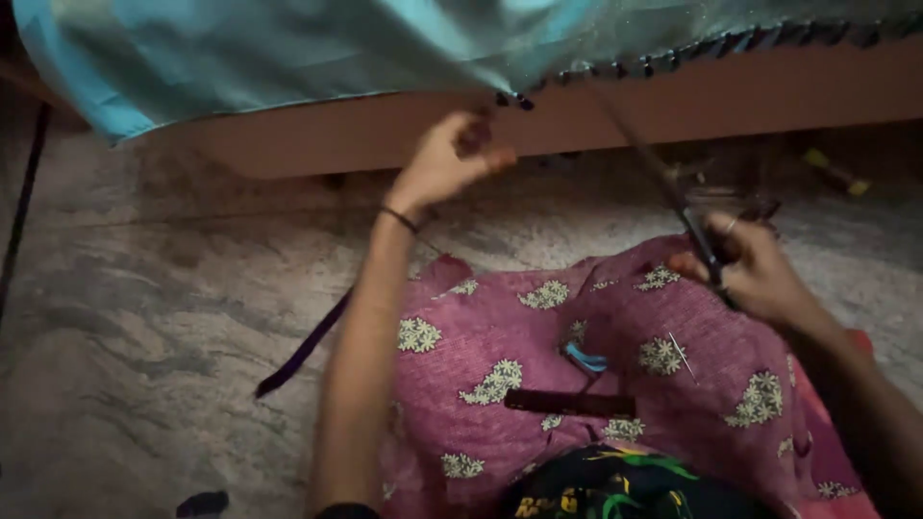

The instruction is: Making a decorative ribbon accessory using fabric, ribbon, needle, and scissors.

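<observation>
A light blue fabric (288, 48) hangs over a wooden edge, with a row of dark tassels (731, 43) along its border. My left hand (447, 159) is raised and pinches the border at a dark tassel (510, 99). My right hand (755, 274) is closed on a thin dark tool (673, 197), blurred, whose long tip points up towards the fabric edge. Both hands are above a pink cloth with white flowers (615, 327) on my lap.
On the pink cloth lie a needle (683, 356), a bit of blue thread (585, 360) and a dark strip (567, 404). A purple band (303, 351) trails onto the marbled floor (144, 317). A wooden frame (385, 135) runs behind, with a yellow object (836, 175) beneath it.
</observation>
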